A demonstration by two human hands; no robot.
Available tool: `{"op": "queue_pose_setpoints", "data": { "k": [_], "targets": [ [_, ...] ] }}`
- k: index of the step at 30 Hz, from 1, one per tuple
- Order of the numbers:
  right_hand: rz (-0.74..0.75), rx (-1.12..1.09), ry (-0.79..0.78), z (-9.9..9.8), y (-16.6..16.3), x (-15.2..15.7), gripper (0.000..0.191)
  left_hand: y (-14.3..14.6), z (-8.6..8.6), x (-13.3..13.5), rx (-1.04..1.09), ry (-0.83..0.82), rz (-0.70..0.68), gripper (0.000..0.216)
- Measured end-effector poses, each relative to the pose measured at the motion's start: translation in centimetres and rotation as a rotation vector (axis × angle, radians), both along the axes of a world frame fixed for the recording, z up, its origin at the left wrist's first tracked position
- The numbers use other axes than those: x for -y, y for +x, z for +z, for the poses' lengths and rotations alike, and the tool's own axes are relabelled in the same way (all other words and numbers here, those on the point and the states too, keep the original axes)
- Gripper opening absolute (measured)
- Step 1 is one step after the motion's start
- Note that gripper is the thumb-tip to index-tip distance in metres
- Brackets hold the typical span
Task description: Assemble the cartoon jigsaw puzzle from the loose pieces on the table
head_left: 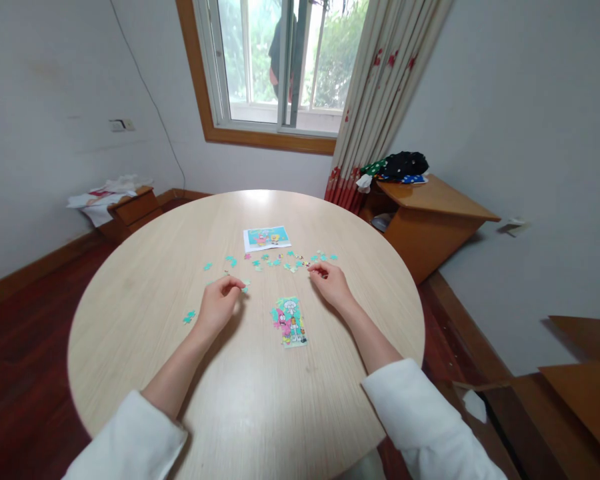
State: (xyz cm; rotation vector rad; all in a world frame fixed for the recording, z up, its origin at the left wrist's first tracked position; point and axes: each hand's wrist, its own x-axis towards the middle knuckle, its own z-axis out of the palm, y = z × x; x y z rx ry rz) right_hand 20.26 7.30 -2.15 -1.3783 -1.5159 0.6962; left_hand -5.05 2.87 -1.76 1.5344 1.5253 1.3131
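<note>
White walls [545, 120] and a dark red floor [20, 353] are set around a round worktop [250, 407], finished in pale, fine-grained wood and given a soft shine by daylight. Beyond it, a wood-framed window [253, 60] is flanked by a cream curtain [380, 73] patterned in red; at right, crumpled cloths [405, 167] are heaped on a brown cabinet [415, 233].

Over the worktop, two bare hands are held apart, white sleeves [420, 407] pushed back from the wrists. On the left hand [223, 303], thumb and forefinger are drawn nearly together at a pale teal piece [247, 287]; whether it is gripped cannot be told. On the right hand [327, 283], the fingers are curled toward the thumb at the row's end, and any hold is likewise hidden.

At the far side, a thin, white-edged paper sheet [267, 237] is laid flat, printed with cartoon figures. Between the forearms, a flat, upright oblong block [291, 323] of puzzle has been joined, its left edge uneven. Perhaps half the work is done, it is judged: many small, knobbed loose pieces [299, 265], mostly teal, are left scattered before the sheet and toward the left.
</note>
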Motion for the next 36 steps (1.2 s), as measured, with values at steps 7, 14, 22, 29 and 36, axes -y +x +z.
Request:
{"op": "queue_pose_setpoints", "data": {
  "k": [7, 14, 22, 29, 36],
  "targets": [
    [0.048, 0.026, 0.0, -0.4, -0.2, 0.0, 0.017, -1.9, 0.7, -1.0, 0.368, -0.002, 0.232, 0.023],
    [0.111, 0.052, -0.015, -0.4, -0.5, 0.1, 0.017, -4.7, 1.0, -1.8, 0.632, 0.024, 0.429, 0.023],
    [0.129, 0.053, -0.019, -0.3, -0.6, 0.3, 0.017, -5.0, 0.7, -2.1, 0.551, 0.005, 0.495, 0.02],
    [0.144, 0.06, -0.009, -0.4, -0.7, 0.3, 0.018, -5.1, 0.4, -2.2, 0.467, 0.025, 0.52, 0.02],
    [0.145, 0.068, -0.005, -0.7, -0.6, 0.1, 0.018, -5.0, 0.1, -2.3, 0.402, 0.038, 0.5, 0.018]
  ]
}}
